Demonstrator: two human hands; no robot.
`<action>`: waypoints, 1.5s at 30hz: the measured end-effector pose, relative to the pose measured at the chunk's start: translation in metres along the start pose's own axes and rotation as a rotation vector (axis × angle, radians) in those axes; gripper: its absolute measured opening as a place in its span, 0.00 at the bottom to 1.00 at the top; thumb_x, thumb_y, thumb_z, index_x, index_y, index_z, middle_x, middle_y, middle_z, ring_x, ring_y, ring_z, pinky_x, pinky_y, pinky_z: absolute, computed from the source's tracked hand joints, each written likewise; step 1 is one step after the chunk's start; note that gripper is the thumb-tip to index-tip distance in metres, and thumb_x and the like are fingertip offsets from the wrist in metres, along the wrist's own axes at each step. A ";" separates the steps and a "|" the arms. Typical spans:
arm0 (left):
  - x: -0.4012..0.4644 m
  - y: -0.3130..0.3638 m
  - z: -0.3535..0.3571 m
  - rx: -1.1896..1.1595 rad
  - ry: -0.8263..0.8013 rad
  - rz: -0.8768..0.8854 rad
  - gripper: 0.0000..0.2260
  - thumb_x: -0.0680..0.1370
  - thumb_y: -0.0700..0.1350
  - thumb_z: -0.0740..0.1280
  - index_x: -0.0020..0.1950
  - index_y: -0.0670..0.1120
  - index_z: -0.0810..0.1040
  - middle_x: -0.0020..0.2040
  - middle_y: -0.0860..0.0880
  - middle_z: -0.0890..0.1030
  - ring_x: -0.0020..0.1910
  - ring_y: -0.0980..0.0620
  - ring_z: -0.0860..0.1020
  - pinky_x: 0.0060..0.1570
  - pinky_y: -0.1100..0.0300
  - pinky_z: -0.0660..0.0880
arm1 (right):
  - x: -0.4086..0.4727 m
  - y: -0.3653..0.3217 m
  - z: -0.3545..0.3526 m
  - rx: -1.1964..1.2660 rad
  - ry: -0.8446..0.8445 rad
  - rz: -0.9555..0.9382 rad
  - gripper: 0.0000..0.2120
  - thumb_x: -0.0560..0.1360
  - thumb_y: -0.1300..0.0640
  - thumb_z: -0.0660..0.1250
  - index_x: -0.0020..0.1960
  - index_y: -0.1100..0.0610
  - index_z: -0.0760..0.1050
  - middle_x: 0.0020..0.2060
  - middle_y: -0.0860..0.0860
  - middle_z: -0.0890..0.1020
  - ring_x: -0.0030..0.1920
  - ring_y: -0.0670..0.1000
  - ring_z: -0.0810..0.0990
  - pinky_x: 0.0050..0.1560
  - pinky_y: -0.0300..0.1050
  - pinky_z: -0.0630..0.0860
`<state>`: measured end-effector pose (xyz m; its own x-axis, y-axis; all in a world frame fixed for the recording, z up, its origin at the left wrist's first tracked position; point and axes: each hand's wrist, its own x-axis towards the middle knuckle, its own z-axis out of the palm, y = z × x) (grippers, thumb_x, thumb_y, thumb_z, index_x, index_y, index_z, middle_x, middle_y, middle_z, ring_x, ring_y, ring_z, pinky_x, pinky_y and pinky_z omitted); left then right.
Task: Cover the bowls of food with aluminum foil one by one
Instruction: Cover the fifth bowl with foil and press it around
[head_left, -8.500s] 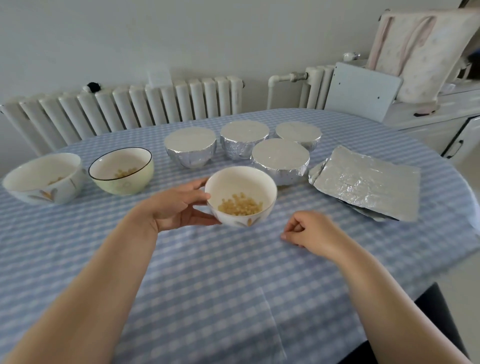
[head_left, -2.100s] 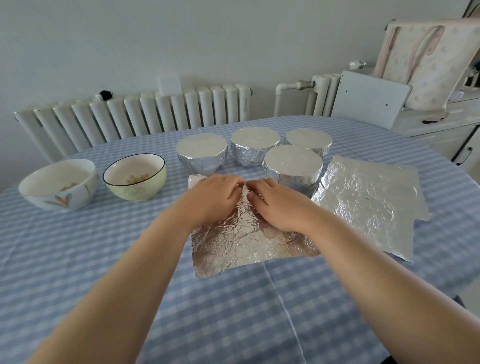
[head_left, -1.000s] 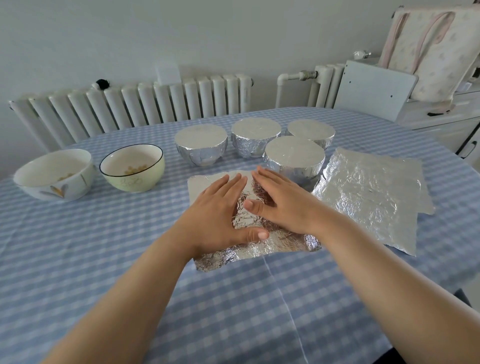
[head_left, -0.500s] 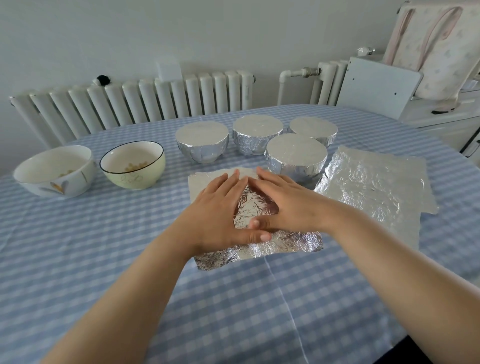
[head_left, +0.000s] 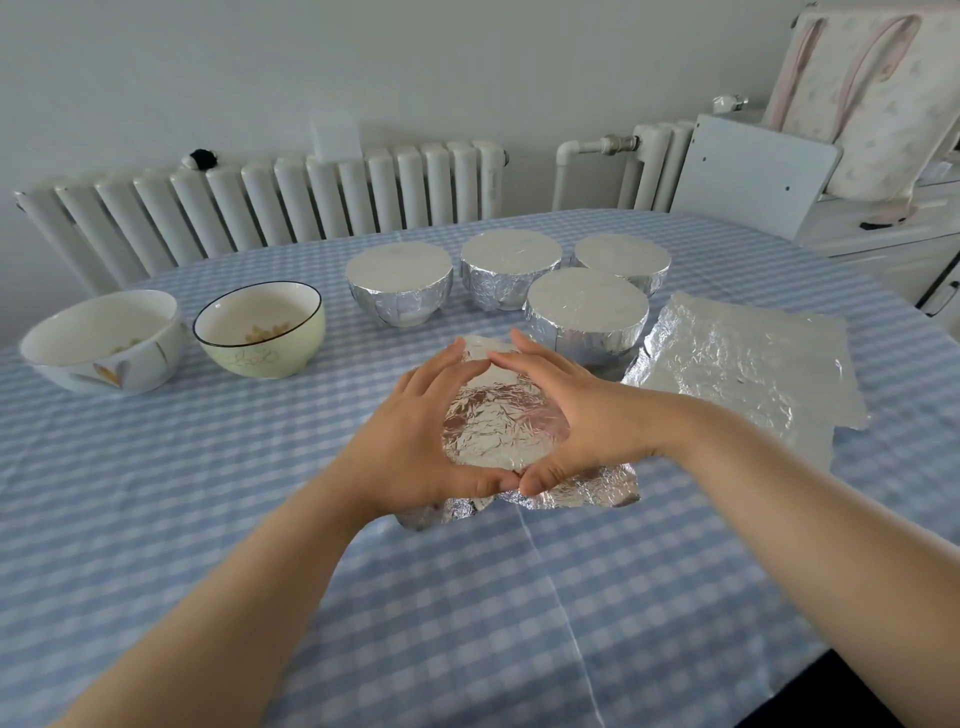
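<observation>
A crinkled foil sheet (head_left: 501, 426) lies over a bowl at the table's middle; the bowl itself is hidden beneath it. My left hand (head_left: 410, 441) and my right hand (head_left: 587, 415) cup the covered rim from both sides, thumbs meeting at the near edge and fingertips almost meeting at the far edge, pressing the foil down. Foil corners stick out on the near side. Several foil-covered bowls (head_left: 587, 306) stand just behind. Two uncovered bowls with a little food sit at the left: a white one (head_left: 98, 338) and a pale yellow one (head_left: 260, 327).
A stack of loose foil sheets (head_left: 737, 374) lies to the right of my hands on the blue checked tablecloth (head_left: 467, 597). A white radiator (head_left: 260, 202) runs behind the table. A white board (head_left: 753, 171) and a cabinet (head_left: 883, 244) stand at the back right.
My hands have spread apart from the top of the foil to the bowl's sides, folding the sheet down round the rim. Earlier the bowl stood uncovered, held by my left hand.
</observation>
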<state>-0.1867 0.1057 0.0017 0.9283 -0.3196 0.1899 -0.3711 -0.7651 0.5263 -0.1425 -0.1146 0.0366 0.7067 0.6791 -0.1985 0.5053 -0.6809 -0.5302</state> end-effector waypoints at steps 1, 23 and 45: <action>0.000 -0.002 0.002 -0.036 0.025 0.004 0.53 0.56 0.76 0.68 0.77 0.58 0.57 0.79 0.58 0.50 0.77 0.60 0.51 0.71 0.61 0.54 | -0.001 0.002 0.004 0.027 0.034 -0.016 0.59 0.59 0.36 0.78 0.76 0.33 0.41 0.75 0.33 0.33 0.77 0.45 0.37 0.77 0.53 0.47; -0.018 -0.005 0.031 -0.724 0.122 -0.115 0.43 0.65 0.29 0.78 0.68 0.48 0.53 0.63 0.62 0.64 0.57 0.80 0.68 0.53 0.79 0.66 | -0.006 0.026 0.062 0.539 0.385 -0.012 0.68 0.57 0.46 0.80 0.78 0.54 0.34 0.65 0.30 0.60 0.62 0.25 0.66 0.61 0.20 0.60; -0.018 -0.009 0.028 -0.736 0.115 -0.169 0.50 0.55 0.56 0.80 0.69 0.61 0.54 0.68 0.60 0.65 0.64 0.73 0.67 0.58 0.76 0.66 | 0.064 -0.013 -0.010 0.027 0.214 0.070 0.20 0.83 0.50 0.55 0.65 0.62 0.74 0.62 0.56 0.80 0.62 0.55 0.77 0.64 0.47 0.70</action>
<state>-0.2011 0.1025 -0.0295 0.9826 -0.1403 0.1216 -0.1502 -0.2155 0.9649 -0.0986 -0.0651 0.0393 0.8300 0.5546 -0.0582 0.4396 -0.7150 -0.5437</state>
